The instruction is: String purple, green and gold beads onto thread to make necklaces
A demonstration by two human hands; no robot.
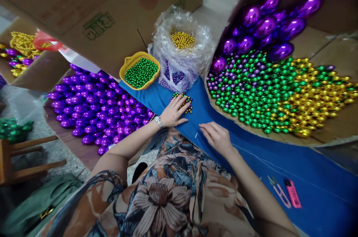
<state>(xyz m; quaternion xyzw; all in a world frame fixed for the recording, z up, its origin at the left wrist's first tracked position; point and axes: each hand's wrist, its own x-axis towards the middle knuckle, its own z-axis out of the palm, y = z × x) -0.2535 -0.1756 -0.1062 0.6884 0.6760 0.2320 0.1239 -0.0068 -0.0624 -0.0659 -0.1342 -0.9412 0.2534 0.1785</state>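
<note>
My left hand (175, 113) lies palm down with its fingers spread. It rests over a small cluster of green, gold and purple beads (189, 107) on the blue cloth (200, 97). Part of that cluster is hidden under the fingers. To its right, my right hand (216, 138) is closed in a pinch just above the cloth. Whatever sits between thumb and fingertips is too small to make out. A short white piece (196, 135) lies on the cloth beside it. Thin pale thread (257, 158) trails across the cloth behind that wrist.
A yellow basket (123, 68) of green beads stands beside a plastic bag (165, 28) with gold and purple beads. Cardboard with mixed beads (251, 95) curves up at right. Purple beads (97, 106) fill the left. Thread snips (279, 192) and a pink lighter (293, 194) lie front right.
</note>
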